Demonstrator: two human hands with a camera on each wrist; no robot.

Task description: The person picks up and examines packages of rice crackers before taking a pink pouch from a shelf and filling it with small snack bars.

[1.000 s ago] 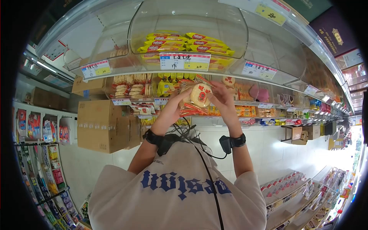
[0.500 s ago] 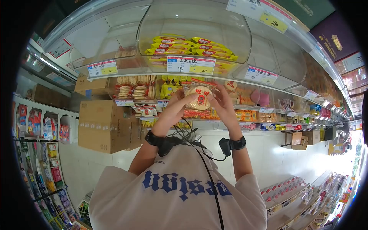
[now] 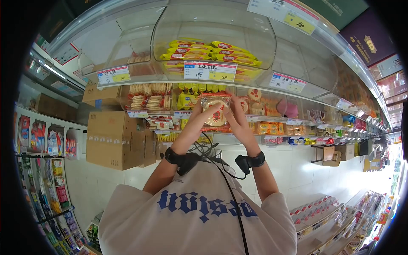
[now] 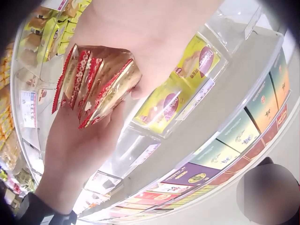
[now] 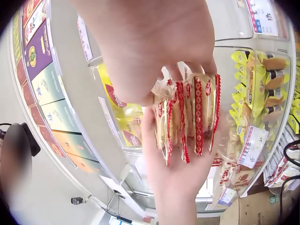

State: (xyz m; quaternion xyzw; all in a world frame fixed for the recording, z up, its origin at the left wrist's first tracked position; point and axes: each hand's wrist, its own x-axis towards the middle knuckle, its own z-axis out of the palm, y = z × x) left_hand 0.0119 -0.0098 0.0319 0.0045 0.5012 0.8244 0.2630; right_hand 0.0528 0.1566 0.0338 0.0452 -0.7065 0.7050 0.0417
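A stack of clear packets of round rice crackers (image 3: 215, 117), with red-printed edges, is held upright between both hands in front of the lower shelf. My left hand (image 3: 198, 123) grips one side, its thumb lying across the front packet. On the other side my right hand (image 3: 240, 124) holds the stack, thumb close to the left one. The left wrist view shows several packets (image 4: 96, 86) side by side, pressed between the palms. From the right wrist view, the red seams of the packets (image 5: 187, 115) stand on edge, and fingers curl over their far side.
Yellow wafer packs (image 3: 212, 53) fill a clear bin on the upper shelf, above price tags (image 3: 210, 71). More cracker packets (image 3: 146, 102) sit in lower bins to the left. Cardboard boxes (image 3: 108, 140) stand at the left. A cable (image 3: 231, 191) hangs over the shirt.
The right hand has come in against the packets, and both thumbs now lie over the front one. The stack has shifted slightly left.
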